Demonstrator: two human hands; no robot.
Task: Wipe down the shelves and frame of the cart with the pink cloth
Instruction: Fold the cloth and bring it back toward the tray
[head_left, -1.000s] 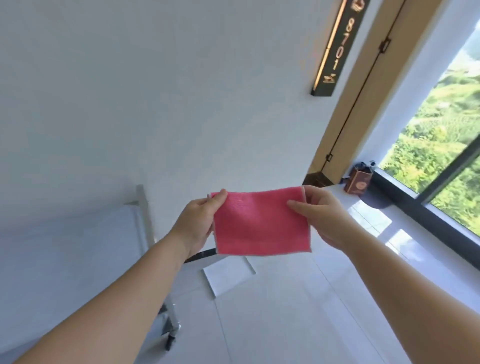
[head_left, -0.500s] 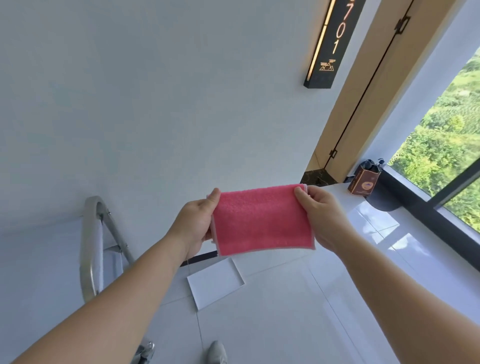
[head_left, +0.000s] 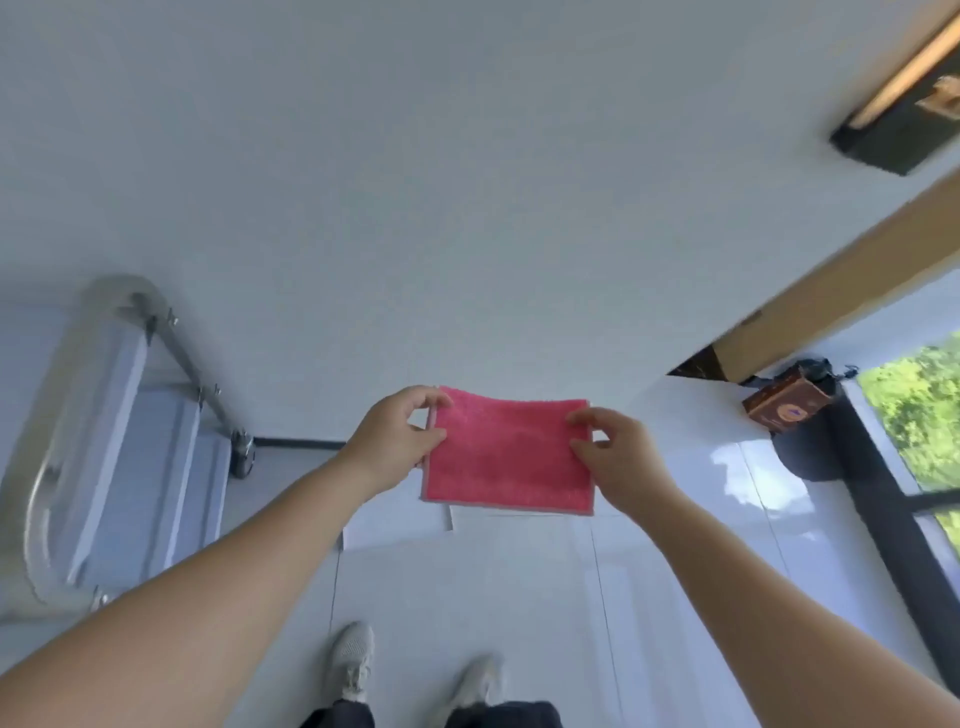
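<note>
A folded pink cloth (head_left: 506, 452) hangs stretched in front of me above the floor. My left hand (head_left: 397, 439) pinches its upper left corner and my right hand (head_left: 615, 454) pinches its upper right edge. The cart (head_left: 130, 447) stands at the left against the wall, with a curved steel handle bar and pale shelves. Both hands are to the right of the cart and apart from it. Part of the cart is cut off by the left edge.
A white wall (head_left: 415, 208) is straight ahead. A white sheet (head_left: 395, 530) lies on the glossy floor under the cloth. A brown box (head_left: 782, 410) sits by the dark window frame (head_left: 883, 499) at right. My two shoes (head_left: 353, 660) show at the bottom.
The view has tilted down, so more of the cart, the floor and my shoes show. The cloth is still held between both hands, lower in view.
</note>
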